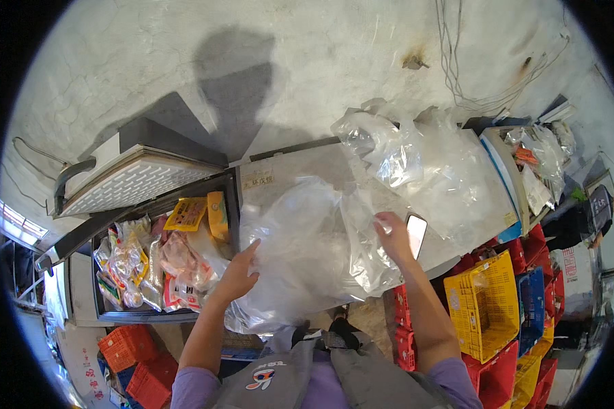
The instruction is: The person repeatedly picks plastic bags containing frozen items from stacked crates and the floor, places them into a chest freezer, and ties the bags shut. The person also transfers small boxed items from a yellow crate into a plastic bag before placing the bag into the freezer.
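A large clear plastic bag (307, 240) lies spread over the grey top of a chest (258, 176) before me. My left hand (239, 271) is at the bag's left side, fingers apart, its forefinger pointing up along the film. At the bag's right part, my right hand (391, 235) has its fingers bent against the plastic; whether they pinch it cannot be made out. A phone (416, 235) with a bright screen lies just right of that hand. More clear plastic bags (430, 168) are heaped towards the back right.
On the left, a chest freezer with a raised lid (143, 179) holds packaged food (133, 255). Yellow (483, 307), blue (531, 307) and red plastic crates stand at the lower right, orange-red crates (128, 347) at the lower left. Another person (599, 204) is at the far right. A wall rises behind.
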`<state>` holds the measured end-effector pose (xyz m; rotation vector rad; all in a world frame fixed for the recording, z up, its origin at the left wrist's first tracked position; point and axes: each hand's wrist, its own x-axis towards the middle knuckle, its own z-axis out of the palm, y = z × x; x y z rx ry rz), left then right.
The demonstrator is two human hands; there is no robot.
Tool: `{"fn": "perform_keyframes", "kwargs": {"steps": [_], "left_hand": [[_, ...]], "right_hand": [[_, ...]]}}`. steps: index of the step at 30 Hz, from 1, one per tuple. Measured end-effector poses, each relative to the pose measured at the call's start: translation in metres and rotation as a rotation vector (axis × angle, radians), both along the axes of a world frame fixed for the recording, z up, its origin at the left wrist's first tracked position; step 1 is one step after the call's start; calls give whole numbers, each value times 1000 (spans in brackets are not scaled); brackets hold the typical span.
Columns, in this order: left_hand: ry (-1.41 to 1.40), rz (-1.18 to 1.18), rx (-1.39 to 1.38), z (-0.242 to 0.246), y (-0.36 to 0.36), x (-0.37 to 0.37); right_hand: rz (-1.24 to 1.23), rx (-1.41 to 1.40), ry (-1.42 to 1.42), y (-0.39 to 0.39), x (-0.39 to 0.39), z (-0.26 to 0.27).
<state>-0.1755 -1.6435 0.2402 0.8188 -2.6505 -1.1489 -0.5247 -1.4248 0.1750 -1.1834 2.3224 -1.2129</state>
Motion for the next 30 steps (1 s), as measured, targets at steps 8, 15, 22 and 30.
{"fn": "perform_keyframes", "kwargs": {"steps": [8, 15, 22, 30], "left_hand": [[22, 153, -62, 69, 51, 5], [179, 361, -246, 136, 97, 28], [719, 829, -68, 162, 78, 56], [960, 424, -560, 190, 49, 61]], "right_hand": [[78, 381, 335, -59, 1, -69], [-3, 118, 353, -148, -36, -64], [298, 83, -195, -200, -25, -53], [422, -276, -354, -184, -35, 69]]}}
